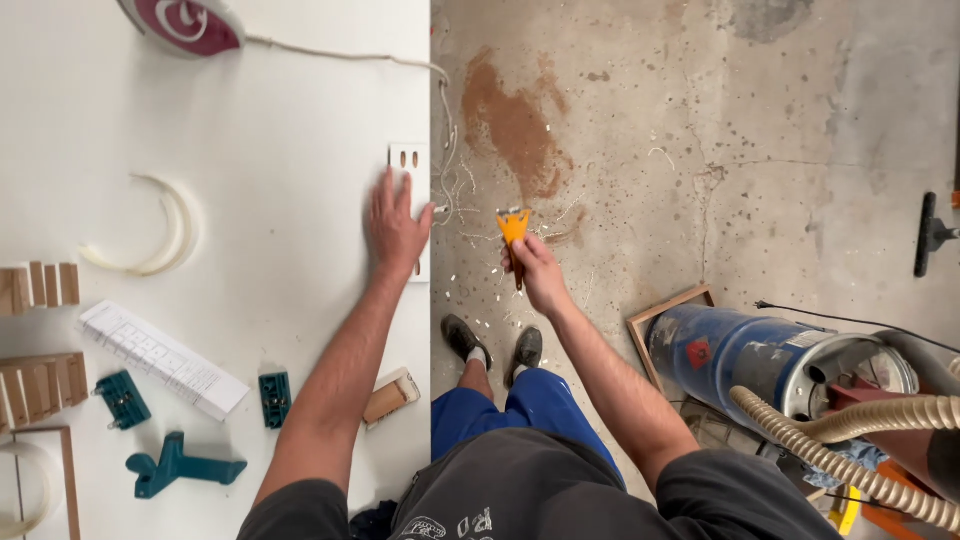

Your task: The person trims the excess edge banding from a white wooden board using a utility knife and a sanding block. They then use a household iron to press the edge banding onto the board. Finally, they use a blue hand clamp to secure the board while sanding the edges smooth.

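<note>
1. Left hand [396, 228]: fingers spread, pressed flat on white panel [411, 165] at the bench [270, 150] edge.
2. Right hand [535, 272]: closed around orange-headed scraper [514, 230], held over the concrete floor [700, 120] just beside the bench edge.

A white worktop [250, 130] carries a coil of edge strip [160, 235], wooden blocks [40, 285], a folded paper sheet [165, 360], teal plastic jigs [180, 465] and a small white panel [409, 165] at its edge. Beside it, the stained concrete floor [700, 120] bears a blue vacuum drum [750, 355].
</note>
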